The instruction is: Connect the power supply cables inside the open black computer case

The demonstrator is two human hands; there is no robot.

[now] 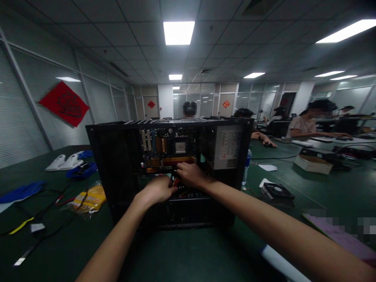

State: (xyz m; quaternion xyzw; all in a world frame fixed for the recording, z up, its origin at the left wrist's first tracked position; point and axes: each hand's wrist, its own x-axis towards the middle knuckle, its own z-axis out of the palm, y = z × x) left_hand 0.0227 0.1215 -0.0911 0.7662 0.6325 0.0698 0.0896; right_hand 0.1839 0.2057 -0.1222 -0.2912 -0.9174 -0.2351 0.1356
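Note:
An open black computer case (101,156) stands upright on the green table, its inside facing me. Within it are a motherboard (188,136) with a bare square processor and slots, and a grey power supply (230,148) at the upper right. My left hand (155,190) is closed around a bundle of red, yellow and black wires (175,181) below the board. Just above and to the right, my right hand (192,175) reaches in at the board's lower edge, its fingers curled together. What its fingertips hold is hidden.
On the left lie a yellow plastic packet (89,199), loose cables and white-and-blue gloves (66,161). To the right are a water bottle (246,168), a black fan (277,190) and an open cardboard box (313,163). Other people sit at tables beyond.

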